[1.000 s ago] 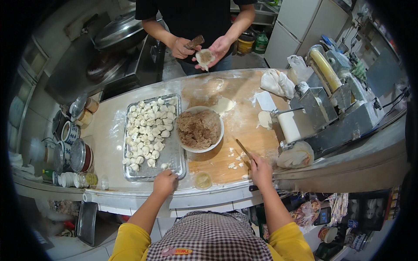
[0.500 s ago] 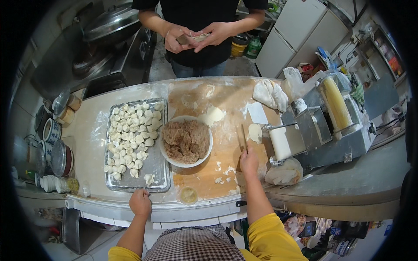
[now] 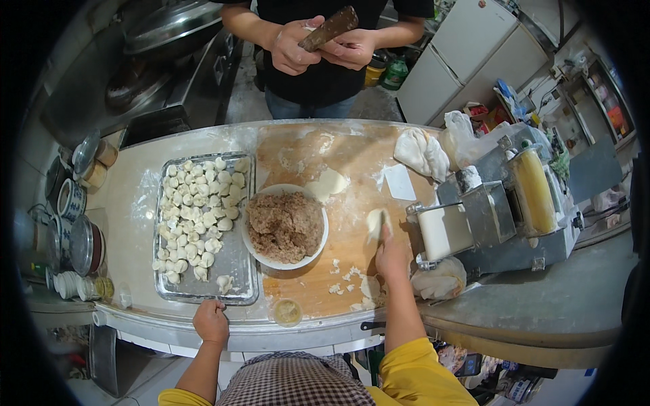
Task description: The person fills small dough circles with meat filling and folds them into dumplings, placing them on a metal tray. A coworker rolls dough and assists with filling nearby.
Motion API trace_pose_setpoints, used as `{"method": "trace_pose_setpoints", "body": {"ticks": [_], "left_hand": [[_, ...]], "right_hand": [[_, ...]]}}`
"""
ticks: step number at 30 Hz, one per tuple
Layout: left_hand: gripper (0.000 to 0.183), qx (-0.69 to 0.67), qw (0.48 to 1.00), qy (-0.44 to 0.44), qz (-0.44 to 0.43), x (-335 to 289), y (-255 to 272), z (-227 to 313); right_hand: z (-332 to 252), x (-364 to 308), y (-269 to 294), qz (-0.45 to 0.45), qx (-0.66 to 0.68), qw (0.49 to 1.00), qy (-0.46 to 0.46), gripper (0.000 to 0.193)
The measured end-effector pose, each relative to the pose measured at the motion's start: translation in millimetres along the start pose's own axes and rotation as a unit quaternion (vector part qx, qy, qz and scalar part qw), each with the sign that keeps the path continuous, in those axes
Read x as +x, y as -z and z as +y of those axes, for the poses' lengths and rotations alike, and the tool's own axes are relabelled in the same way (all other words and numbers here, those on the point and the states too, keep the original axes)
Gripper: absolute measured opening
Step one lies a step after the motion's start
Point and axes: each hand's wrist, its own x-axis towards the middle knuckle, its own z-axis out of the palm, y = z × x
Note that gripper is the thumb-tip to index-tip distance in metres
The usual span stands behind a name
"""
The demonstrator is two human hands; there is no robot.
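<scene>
My right hand [image 3: 393, 258] is closed round a thin wooden stick [image 3: 384, 219]. The stick's tip lies over a round dough wrapper [image 3: 374, 220] on the wooden board. At the front edge of the table my left hand [image 3: 211, 321] is curled into a fist, just below the metal tray [image 3: 233, 267]; whatever its fingers hold, if anything, is hidden. Rows of folded dumplings [image 3: 196, 210] fill much of that tray. Right of it stands a white bowl [image 3: 323, 233] heaped with brown minced filling [image 3: 284, 227]. More pale wrappers [image 3: 330, 184] lie behind the bowl.
Across the table a co-worker's hands [image 3: 325, 46] hold a wide flat wooden stick. A dough-rolling machine [image 3: 487, 210] stands at the right, near a white cloth [image 3: 421, 152] and a white scraper card [image 3: 399, 183]. A small dish [image 3: 288, 312] sits by the front edge; jars [image 3: 84, 243] line the left.
My right hand has brought the stick's tip onto the wrapper, which has shifted left, away from the machine. The co-worker's stick has been raised and tilted. My left hand stays by the tray.
</scene>
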Motion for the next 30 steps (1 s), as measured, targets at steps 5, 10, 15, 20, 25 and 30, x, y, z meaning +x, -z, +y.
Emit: {"method": "trace_pose_setpoints", "body": {"ticks": [5,10,15,20,25,30], "left_hand": [[0.008,0.022,1.000,-0.011,0.019,-1,0,-1],[0.008,0.012,0.999,-0.015,0.029,0,0,0],[0.008,0.012,1.000,-0.012,0.026,1,-1,-1],[0.008,0.007,1.000,0.005,0.006,-2,3,-2],[0.008,0.000,1.000,-0.012,-0.028,-1,2,-7],[0.011,-0.011,0.994,-0.042,-0.100,3,8,-7]], "right_hand": [[-18,-39,7,-0.071,0.205,0.976,0.017,0.057],[12,-29,-30,0.053,0.127,0.964,0.226,0.045],[23,-37,-37,0.055,0.112,0.961,0.246,0.029],[35,-78,-26,-0.033,0.048,0.945,0.322,0.028],[25,-107,-18,0.054,0.117,0.963,0.236,0.033],[9,-123,-28,0.054,0.221,0.969,0.095,0.042]]}}
